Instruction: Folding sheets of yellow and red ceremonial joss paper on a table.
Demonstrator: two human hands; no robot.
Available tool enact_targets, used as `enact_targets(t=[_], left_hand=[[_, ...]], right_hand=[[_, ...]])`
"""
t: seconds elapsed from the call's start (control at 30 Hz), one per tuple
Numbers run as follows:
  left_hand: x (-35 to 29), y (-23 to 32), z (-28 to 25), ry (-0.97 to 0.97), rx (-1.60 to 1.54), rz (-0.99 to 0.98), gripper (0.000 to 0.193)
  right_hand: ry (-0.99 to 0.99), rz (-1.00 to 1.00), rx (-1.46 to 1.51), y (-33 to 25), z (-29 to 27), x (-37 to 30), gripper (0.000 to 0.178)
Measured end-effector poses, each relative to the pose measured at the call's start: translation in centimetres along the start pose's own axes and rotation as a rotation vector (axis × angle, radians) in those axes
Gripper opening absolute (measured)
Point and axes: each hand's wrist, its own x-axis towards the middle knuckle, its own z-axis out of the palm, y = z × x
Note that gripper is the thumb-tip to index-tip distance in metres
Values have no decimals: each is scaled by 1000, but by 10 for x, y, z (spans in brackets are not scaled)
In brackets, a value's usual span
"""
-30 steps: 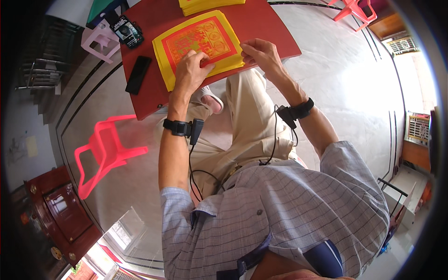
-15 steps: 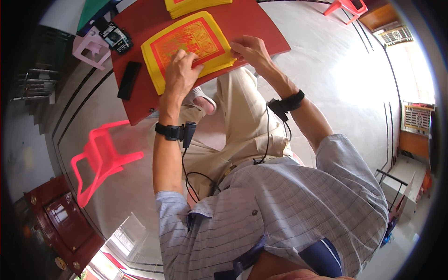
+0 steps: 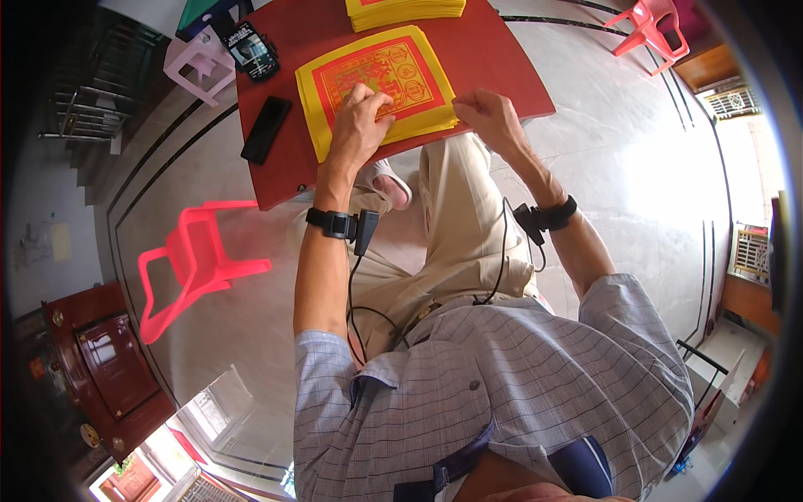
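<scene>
A stack of yellow paper sheets with a red-framed printed panel lies near the front edge of the red table. My left hand rests on the near part of the top sheet, fingers bent and the thumb apart from them. At the stack's right near corner, my right hand pinches the paper edge between thumb and curled forefinger. How many sheets it grips is hidden. Both wrists wear black straps with small cabled devices.
A second yellow paper stack sits farther back. A black phone and a device with a lit screen lie on the left. Around the table stand a pale stool, a pink chair and another pink chair.
The whole view has shifted, so table and papers appear farther right. Against the stack, my left hand stays on the top sheet and my right stays at its corner, with its fingers more curled.
</scene>
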Motion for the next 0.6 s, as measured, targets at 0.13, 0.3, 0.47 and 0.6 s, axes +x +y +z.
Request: enact_targets(t=[0.13, 0.3, 0.47, 0.6], left_hand=[[-2, -2, 1, 12, 13, 10, 22], [-3, -6, 3, 5, -37, -10, 20], [-2, -8, 5, 17, -40, -3, 20], [-3, -9, 4, 26, -51, 3, 20]], right_hand=[[23, 42, -5, 1, -4, -5, 27], [-56, 172, 23, 2, -8, -19, 37], [-56, 241, 78, -2, -6, -26, 41], [-31, 206, 162, -6, 1, -28, 42]])
